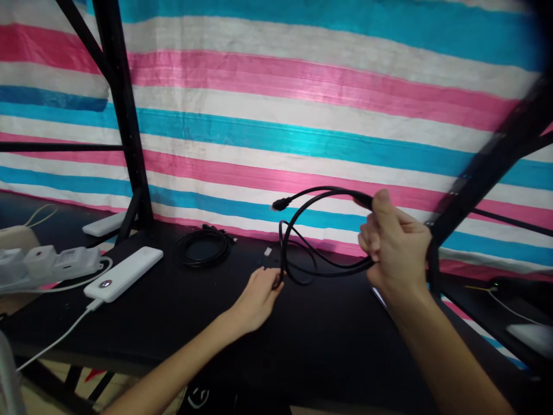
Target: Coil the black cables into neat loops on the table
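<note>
One slim, black, rubbery-looking looped cable (284, 248), clamped in right hand (400, 248), pinched in left hand (257, 297), risks tangling if its slack twists.

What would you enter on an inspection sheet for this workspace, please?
Surface: black tabletop.
Things in hand: looped black cable, held between both hands, plug end free in the air.
Clutter: white device with a round button; white adapters at far left.
Hands: left hand and right hand both closed on the looped cable.
Cables: coiled cable on the tabletop; white cord from the device.
Surroundings: striped sheet, black metal frame.
</note>
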`<control>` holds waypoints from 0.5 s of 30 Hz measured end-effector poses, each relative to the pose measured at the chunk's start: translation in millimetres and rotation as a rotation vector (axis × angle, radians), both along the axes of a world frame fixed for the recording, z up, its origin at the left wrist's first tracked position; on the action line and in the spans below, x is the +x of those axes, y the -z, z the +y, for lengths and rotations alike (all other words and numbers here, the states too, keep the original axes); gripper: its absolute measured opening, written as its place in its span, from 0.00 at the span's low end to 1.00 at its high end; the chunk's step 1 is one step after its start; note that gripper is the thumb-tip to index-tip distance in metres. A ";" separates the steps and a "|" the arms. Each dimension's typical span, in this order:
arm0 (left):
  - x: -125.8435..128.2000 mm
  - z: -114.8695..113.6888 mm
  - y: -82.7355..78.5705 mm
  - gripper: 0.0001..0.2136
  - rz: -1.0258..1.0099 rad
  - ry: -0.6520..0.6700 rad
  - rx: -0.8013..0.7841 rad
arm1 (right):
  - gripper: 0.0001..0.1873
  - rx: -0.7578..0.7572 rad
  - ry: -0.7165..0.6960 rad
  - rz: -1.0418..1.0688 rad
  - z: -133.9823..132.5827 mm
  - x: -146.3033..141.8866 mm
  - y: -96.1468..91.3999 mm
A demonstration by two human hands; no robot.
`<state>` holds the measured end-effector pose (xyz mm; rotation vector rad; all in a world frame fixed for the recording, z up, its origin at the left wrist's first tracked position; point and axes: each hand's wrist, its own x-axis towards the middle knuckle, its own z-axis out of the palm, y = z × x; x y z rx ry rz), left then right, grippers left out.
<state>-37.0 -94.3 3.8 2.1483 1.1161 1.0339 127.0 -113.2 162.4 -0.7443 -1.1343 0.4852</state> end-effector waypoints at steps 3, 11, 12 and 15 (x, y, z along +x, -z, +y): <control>-13.4 7.1 5.5 0.17 -0.268 -0.018 -0.140 | 0.29 -0.011 -0.009 0.037 -1.8 6.4 -5.0; -17.5 -8.3 -30.1 0.13 -0.682 0.000 -0.190 | 0.28 -0.023 0.012 -0.131 1.8 -4.3 7.4; -16.9 -11.2 -34.5 0.13 -0.661 0.011 -0.180 | 0.28 -0.011 0.019 -0.145 0.8 -6.4 8.0; -14.2 -18.2 -41.6 0.13 -0.467 -0.018 -0.070 | 0.25 0.002 0.026 -0.177 -3.7 -13.1 9.6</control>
